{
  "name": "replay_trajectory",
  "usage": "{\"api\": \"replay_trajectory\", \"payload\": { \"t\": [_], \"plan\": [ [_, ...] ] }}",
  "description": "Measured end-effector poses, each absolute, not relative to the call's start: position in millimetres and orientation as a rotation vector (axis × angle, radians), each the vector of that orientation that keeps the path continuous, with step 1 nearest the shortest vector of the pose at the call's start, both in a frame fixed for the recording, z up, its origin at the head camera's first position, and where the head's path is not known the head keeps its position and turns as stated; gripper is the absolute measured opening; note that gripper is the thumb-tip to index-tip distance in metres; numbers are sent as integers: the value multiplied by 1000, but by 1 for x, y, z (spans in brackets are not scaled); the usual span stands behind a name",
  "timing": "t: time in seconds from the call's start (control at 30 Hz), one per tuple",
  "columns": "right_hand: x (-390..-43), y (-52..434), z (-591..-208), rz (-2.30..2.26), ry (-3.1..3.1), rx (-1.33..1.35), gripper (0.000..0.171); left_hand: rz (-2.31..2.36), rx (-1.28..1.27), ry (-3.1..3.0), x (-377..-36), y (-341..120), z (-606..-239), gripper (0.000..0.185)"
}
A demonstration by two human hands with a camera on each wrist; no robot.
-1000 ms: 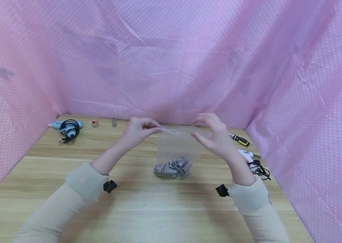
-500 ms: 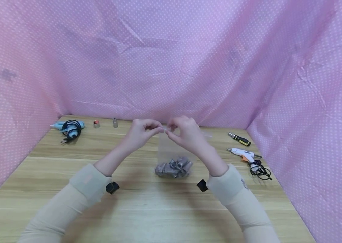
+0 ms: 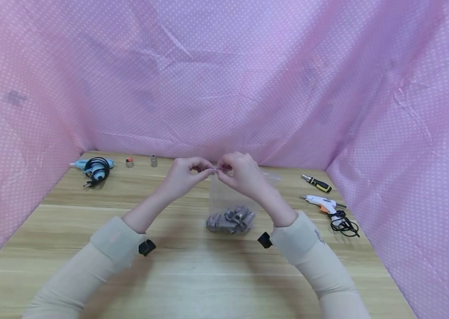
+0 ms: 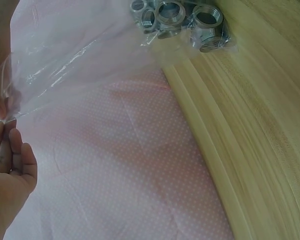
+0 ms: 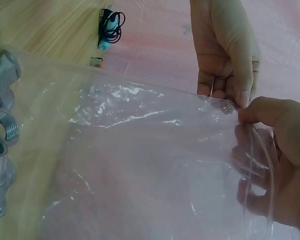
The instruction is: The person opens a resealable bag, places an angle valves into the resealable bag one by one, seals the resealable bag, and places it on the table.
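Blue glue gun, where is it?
In the head view the blue glue gun lies at the table's far left corner, with two small metal bits just to its right.

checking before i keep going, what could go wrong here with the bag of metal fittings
1. Both the left hand and the right hand pinch the clear bag at one corner of its top edge, so the thin film could slip out of the pinch.
2. The metal fittings sit heaped at the bottom; if the bag is lifted, their weight may stretch or tear the film.
3. The far side of the top edge is unsupported, so tilting could spill fittings onto the table.
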State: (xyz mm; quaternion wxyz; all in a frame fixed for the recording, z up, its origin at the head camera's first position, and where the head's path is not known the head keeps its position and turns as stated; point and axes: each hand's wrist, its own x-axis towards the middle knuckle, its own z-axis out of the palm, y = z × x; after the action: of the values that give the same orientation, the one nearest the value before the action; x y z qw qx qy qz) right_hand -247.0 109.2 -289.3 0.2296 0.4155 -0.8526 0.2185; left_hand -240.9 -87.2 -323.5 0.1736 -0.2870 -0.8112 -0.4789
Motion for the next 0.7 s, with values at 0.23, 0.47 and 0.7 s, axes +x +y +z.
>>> {"api": "replay_trajectory", "payload": {
  "t": [0.23,0.47,0.7],
  "plan": [
    [-245,108,-290,548,-2302,1174,4,-1236,-880,-2194,-240,-85,-328,7],
    [-246,115,-288,515,-2331,1173,6,-1161,-933,-2062,-239,-80,-334,4],
    [-248,126,-286,485,-2403,1155,9,-1141,-949,-2064,-242,-76,-334,4]
  ]
}}
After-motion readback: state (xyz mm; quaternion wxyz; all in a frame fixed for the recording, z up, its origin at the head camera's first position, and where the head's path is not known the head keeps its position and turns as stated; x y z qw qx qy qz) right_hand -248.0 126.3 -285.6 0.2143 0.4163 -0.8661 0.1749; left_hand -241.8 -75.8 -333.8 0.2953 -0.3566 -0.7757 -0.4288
